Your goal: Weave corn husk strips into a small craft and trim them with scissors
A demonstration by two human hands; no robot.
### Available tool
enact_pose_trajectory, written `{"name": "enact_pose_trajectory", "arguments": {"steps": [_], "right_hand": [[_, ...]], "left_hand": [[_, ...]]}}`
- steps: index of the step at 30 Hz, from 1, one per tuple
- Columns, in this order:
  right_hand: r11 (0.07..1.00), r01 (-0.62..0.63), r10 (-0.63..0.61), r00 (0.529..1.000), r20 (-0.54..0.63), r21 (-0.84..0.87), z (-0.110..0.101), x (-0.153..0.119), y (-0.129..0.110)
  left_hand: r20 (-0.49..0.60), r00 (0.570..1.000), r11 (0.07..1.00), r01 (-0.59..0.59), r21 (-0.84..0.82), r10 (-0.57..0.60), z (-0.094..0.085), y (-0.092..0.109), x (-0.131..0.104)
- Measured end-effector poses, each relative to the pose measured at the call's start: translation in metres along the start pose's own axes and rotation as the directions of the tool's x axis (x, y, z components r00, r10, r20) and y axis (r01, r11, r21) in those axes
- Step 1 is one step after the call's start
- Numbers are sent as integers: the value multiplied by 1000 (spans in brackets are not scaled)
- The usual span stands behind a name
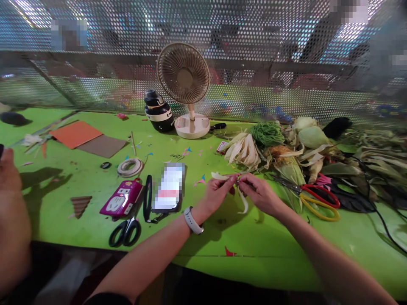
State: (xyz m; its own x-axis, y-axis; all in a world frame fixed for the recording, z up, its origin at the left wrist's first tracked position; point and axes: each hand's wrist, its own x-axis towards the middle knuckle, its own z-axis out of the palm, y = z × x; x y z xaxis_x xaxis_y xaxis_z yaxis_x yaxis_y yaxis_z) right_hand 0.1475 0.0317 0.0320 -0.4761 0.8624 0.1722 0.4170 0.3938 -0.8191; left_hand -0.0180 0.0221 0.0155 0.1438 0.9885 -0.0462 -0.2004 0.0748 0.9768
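Observation:
My left hand (216, 192), with a pale watch band on its wrist, is closed on a pale strip of corn husk (244, 204). My right hand (259, 191) meets it at the fingertips and pinches the same strip. One end of the husk pokes out above the left fingers; the other hangs curled below, between the hands. The exact hold at the fingertips is too small to make out. Just behind the hands lies a fanned bundle of dry husks (243, 150), with a bundle of green strands (267, 134) beside it.
Red-and-yellow-handled scissors (321, 202) lie at right near corn husks (313, 137) and a black cable. Left of my hands are a phone (170, 186), black-handled scissors (125, 232), a purple power strip (122, 198) and tape (129, 167). A fan (183, 76) and bottle (159, 112) stand behind. Another person's arm (12, 216) enters at left.

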Motion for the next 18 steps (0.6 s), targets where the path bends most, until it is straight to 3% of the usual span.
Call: {"name": "enact_pose_trajectory", "arguments": {"steps": [5, 11, 15, 18], "right_hand": [[986, -83, 89, 995, -36, 143, 11, 0, 4], [888, -179, 217, 975, -44, 424, 26, -3, -1], [956, -113, 161, 974, -161, 272, 23, -3, 0], [985, -75, 95, 988, -125, 156, 14, -2, -1]], "left_hand": [[-34, 991, 991, -133, -6, 133, 2, -2, 1], [-64, 998, 988, -18, -154, 8, 5, 2, -3], [-92, 996, 987, -24, -159, 10, 5, 3, -5], [-137, 991, 990, -10, -141, -10, 5, 4, -7]]}}
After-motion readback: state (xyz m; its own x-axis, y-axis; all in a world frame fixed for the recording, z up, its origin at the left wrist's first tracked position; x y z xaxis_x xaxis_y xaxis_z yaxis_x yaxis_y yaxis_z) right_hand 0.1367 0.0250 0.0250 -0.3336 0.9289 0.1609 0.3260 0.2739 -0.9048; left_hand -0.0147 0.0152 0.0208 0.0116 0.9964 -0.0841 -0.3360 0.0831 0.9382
